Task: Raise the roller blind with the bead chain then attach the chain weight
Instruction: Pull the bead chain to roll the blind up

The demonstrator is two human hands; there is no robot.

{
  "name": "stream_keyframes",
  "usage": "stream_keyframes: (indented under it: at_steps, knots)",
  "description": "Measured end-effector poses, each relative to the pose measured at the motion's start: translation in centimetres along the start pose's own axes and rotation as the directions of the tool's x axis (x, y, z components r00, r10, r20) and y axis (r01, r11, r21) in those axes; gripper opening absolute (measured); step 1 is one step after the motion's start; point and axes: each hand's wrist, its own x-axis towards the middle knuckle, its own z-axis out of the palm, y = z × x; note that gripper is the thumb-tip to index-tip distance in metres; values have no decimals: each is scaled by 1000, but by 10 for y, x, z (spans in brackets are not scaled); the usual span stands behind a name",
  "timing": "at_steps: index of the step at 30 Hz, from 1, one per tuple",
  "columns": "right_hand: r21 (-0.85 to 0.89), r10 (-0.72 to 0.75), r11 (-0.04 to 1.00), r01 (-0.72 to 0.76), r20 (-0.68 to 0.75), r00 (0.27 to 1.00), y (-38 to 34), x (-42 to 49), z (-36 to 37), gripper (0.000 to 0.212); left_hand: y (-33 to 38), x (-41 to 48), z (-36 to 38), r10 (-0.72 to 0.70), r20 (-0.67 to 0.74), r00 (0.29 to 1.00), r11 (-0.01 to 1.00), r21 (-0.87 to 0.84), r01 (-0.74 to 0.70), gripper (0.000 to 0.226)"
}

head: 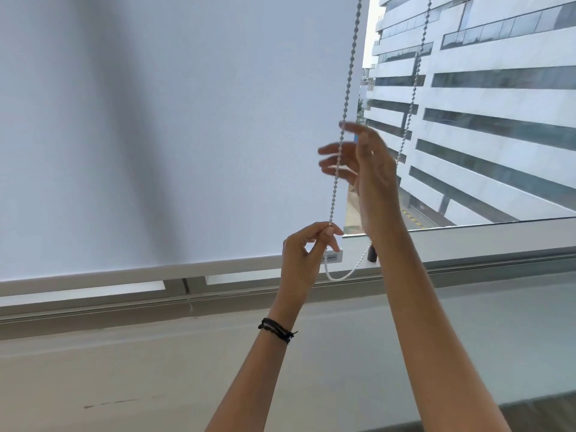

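As the bead chain [346, 98] hung in two strands off the right end of the blind's bottom bar [218, 265], my left hand [307, 247] pinched the nearer strand between thumb and forefinger, just above that bar's capped end. Below the bar, the chain's slack curved into a loop in front of the window frame [483, 244].

My right hand [367, 160] was raised well above the bar, fingers spread and straight, gripping nothing. The nearer strand crossed in front of its fingers, and motion blur kept me from telling whether they touched the beads. The farther strand ran down behind that hand.

The roller blind [187, 135], pale grey, was lowered most of the way, its bar hanging just above the frame's lower rail. A small dark object [371, 254] stood just right of the bar's end, partly hidden by my right wrist; what it was I could not tell. A black corded bracelet [277, 330] circled my left wrist, well below the bar. Beyond the bar's right end, uncovered glass showed a white multi-storey building [498, 88] with dark window bands.
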Motion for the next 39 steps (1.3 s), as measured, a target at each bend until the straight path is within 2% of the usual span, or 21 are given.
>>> stream_keyframes:
  at_steps: [3,9,13,15,21,26,34,39]
  knots:
    - [56,-41,998,40,17,999,-35,38,11,26,0,1,0,-12,5,1000,1000,1,12,22]
    - [-84,-136,988,132,-41,990,-67,76,22,25,0,2,0,-26,31,999,1000,-2,26,22]
    - [-82,-170,984,161,-129,977,-62,71,26,29,0,0,3,-43,36,998,998,-38,45,22]
    - [-32,-167,986,164,-153,974,-61,69,22,31,1,-2,6,-44,51,998,998,-41,46,22]
    - [78,-169,981,177,-97,981,-65,62,9,31,2,-6,14,-37,83,996,995,-91,45,20]
    - [73,-158,984,165,-89,983,-63,62,-2,32,-1,-7,20,-15,113,994,997,-77,23,19]
    - [60,-95,993,101,-98,991,-30,40,0,34,-30,-21,35,-55,128,990,998,-32,60,19]
    - [16,-70,997,72,-108,992,-8,23,-8,33,-56,-29,34,-38,159,987,992,122,18,24]
